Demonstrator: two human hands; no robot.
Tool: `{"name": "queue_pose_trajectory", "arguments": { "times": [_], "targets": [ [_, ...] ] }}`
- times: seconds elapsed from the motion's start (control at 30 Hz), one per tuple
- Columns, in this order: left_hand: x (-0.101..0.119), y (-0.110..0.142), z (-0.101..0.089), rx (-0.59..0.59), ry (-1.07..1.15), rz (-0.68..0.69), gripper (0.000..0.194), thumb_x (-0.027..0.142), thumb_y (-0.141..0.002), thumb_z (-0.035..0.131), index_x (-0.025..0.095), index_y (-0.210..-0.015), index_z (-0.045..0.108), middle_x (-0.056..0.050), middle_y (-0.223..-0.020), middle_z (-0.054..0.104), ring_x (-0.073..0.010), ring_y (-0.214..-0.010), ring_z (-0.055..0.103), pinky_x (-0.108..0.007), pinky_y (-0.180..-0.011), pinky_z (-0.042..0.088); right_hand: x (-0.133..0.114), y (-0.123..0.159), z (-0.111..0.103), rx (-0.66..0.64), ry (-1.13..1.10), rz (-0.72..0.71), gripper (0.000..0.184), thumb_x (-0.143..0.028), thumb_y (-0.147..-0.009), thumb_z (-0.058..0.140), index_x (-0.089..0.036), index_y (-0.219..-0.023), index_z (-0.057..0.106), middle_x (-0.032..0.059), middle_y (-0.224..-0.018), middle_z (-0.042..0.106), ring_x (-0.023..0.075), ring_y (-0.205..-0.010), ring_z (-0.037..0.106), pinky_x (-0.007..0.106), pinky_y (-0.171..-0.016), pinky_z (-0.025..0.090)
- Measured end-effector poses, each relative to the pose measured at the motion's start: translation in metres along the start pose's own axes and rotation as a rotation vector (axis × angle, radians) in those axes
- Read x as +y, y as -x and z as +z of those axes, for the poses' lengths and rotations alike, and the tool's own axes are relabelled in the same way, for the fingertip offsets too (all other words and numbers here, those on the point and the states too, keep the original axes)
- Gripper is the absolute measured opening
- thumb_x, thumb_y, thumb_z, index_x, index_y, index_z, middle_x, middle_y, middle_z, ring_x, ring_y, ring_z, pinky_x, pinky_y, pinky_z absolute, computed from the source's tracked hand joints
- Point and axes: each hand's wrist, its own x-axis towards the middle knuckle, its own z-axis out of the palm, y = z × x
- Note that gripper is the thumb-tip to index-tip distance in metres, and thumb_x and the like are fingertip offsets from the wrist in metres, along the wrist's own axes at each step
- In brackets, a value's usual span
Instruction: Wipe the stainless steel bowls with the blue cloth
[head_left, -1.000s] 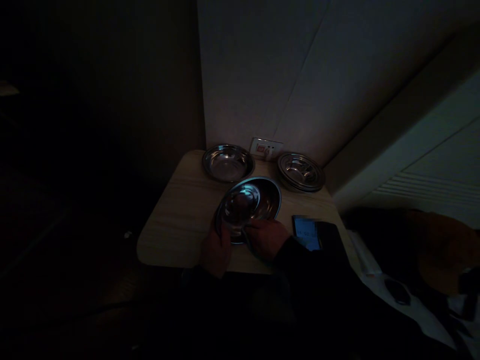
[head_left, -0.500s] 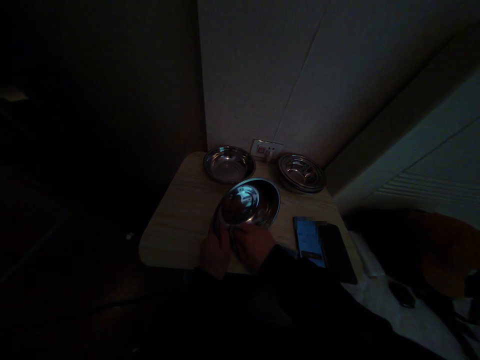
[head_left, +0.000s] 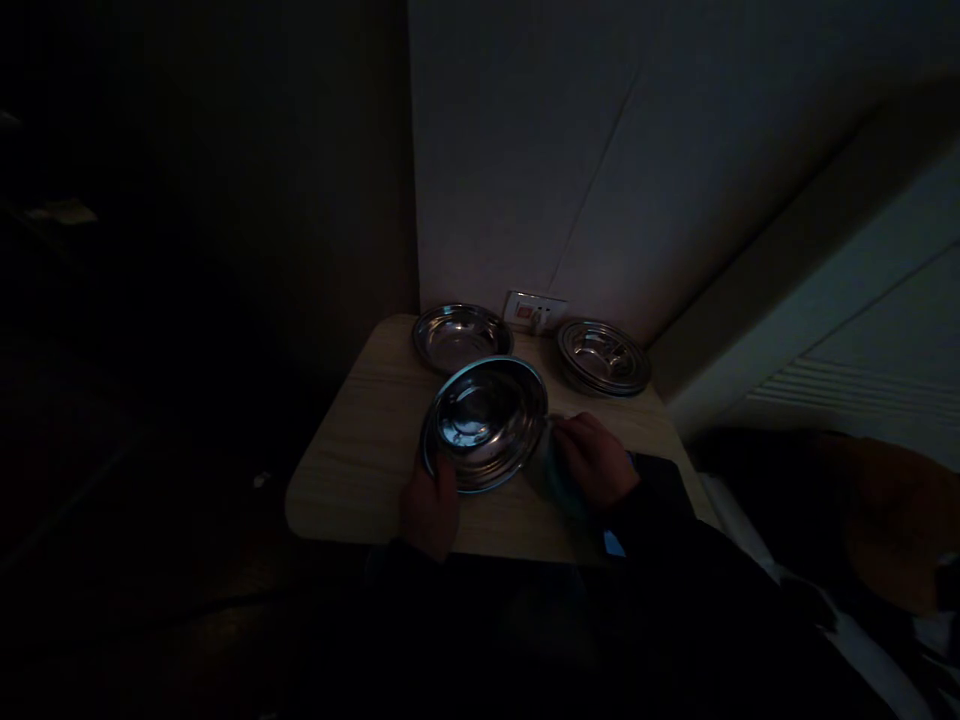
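A shiny metal bowl (head_left: 487,470) is tilted above the small wooden table, its inside facing up toward me. My left hand (head_left: 430,512) is closed on its near left rim, thumb on the inner side. At the bowl's right edge is my right hand (head_left: 598,462), closed on a dim greenish cloth (head_left: 559,478) that hangs below the fingers. The cloth reaches the rim or comes very close to it; the dark hides the exact contact.
Another metal bowl (head_left: 461,338) stands at the table's back left. A stack of metal bowls (head_left: 602,358) is at the back right, near a wall socket (head_left: 535,310). A phone (head_left: 613,544), mostly covered by my right arm, lies by a dark flat object (head_left: 664,482). The table (head_left: 341,490) has a rounded front corner.
My right hand has moved from the bowl's near rim out to its right side with the cloth. The bowl has turned and tilted differently in my left hand, which stays at the left rim.
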Motion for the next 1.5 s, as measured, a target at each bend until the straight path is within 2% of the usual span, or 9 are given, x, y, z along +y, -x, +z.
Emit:
{"name": "queue_pose_trajectory", "arguments": {
  "times": [0.17,0.37,0.5,0.6,0.7,0.93,1.13,1.3,1.5],
  "targets": [
    [-0.001,-0.001,0.000,-0.007,0.031,0.010,0.034,0.030,-0.084,0.038,0.012,-0.104,0.060,-0.012,-0.084,0.069,-0.0219,-0.077,0.065,-0.027,-0.061,0.047,0.013,0.007,-0.009,0.225,-0.452,0.271,0.034,-0.045,-0.079,0.041,-0.017,-0.087,0.059,0.0035,-0.077,0.063,0.0182,-0.075,0.057,0.030,-0.070,0.044],
    [0.000,0.000,-0.001,-0.028,0.012,0.012,0.036,0.032,-0.085,0.037,0.011,-0.102,0.061,-0.015,-0.088,0.069,-0.0242,-0.082,0.065,-0.029,-0.064,0.047,0.007,0.001,-0.003,0.205,-0.537,0.399,0.038,-0.051,-0.074,0.042,-0.017,-0.076,0.059,0.0034,-0.073,0.063,0.0194,-0.076,0.056,0.032,-0.072,0.043],
    [0.000,0.001,-0.001,-0.004,0.011,0.020,0.036,0.032,-0.084,0.038,0.012,-0.104,0.060,-0.014,-0.088,0.069,-0.0235,-0.081,0.065,-0.028,-0.063,0.047,0.010,-0.004,0.001,0.288,-0.537,0.408,0.045,-0.053,-0.075,0.043,-0.014,-0.090,0.061,0.0088,-0.089,0.064,0.0225,-0.089,0.056,0.036,-0.079,0.043],
    [0.001,0.001,0.000,-0.006,0.002,0.016,0.036,0.033,-0.085,0.037,0.011,-0.102,0.060,-0.014,-0.087,0.069,-0.0234,-0.079,0.065,-0.028,-0.062,0.047,0.015,0.003,0.006,0.362,-0.465,0.354,0.054,-0.052,-0.075,0.048,-0.013,-0.112,0.052,0.0128,-0.105,0.058,0.0225,-0.093,0.054,0.038,-0.079,0.045],
    [0.002,0.000,0.000,-0.011,-0.035,-0.017,0.037,0.033,-0.084,0.037,0.009,-0.101,0.061,-0.016,-0.085,0.069,-0.0246,-0.077,0.065,-0.029,-0.061,0.046,0.016,0.020,0.013,0.277,-0.312,0.225,0.066,-0.049,-0.071,0.056,-0.014,-0.125,0.040,0.0145,-0.112,0.049,0.0220,-0.092,0.053,0.038,-0.077,0.047],
    [0.001,0.000,-0.001,-0.026,0.015,0.006,0.034,0.030,-0.085,0.037,0.011,-0.100,0.060,-0.015,-0.086,0.068,-0.0225,-0.081,0.065,-0.027,-0.064,0.046,0.003,0.036,0.025,0.155,0.096,0.077,0.041,-0.041,-0.069,0.057,-0.013,-0.098,0.054,0.0153,-0.106,0.047,0.0271,-0.096,0.050,0.042,-0.081,0.044],
    [0.003,0.001,-0.002,-0.047,0.028,-0.007,0.035,0.033,-0.085,0.037,0.012,-0.097,0.062,-0.014,-0.080,0.069,-0.0235,-0.077,0.065,-0.028,-0.060,0.046,0.006,0.028,-0.004,0.190,0.075,0.094,0.021,-0.029,-0.073,0.045,-0.020,-0.092,0.048,0.0055,-0.084,0.052,0.0195,-0.073,0.054,0.031,-0.064,0.046],
    [0.002,0.001,-0.001,-0.040,0.055,-0.018,0.036,0.034,-0.085,0.036,0.012,-0.099,0.061,-0.013,-0.083,0.069,-0.0228,-0.078,0.065,-0.027,-0.062,0.047,0.014,0.032,-0.023,0.229,0.287,0.057,0.027,-0.029,-0.077,0.045,-0.021,-0.102,0.052,0.0097,-0.101,0.051,0.0227,-0.080,0.055,0.034,-0.065,0.046],
    [0.001,0.002,0.000,-0.037,0.081,0.009,0.039,0.032,-0.085,0.036,0.010,-0.110,0.056,-0.014,-0.095,0.068,-0.0236,-0.087,0.064,-0.028,-0.068,0.048,-0.002,0.031,-0.010,0.150,0.330,-0.025,0.041,-0.028,-0.079,0.045,-0.021,-0.119,0.048,0.0104,-0.104,0.050,0.0221,-0.081,0.054,0.034,-0.069,0.047]
  ]
}}
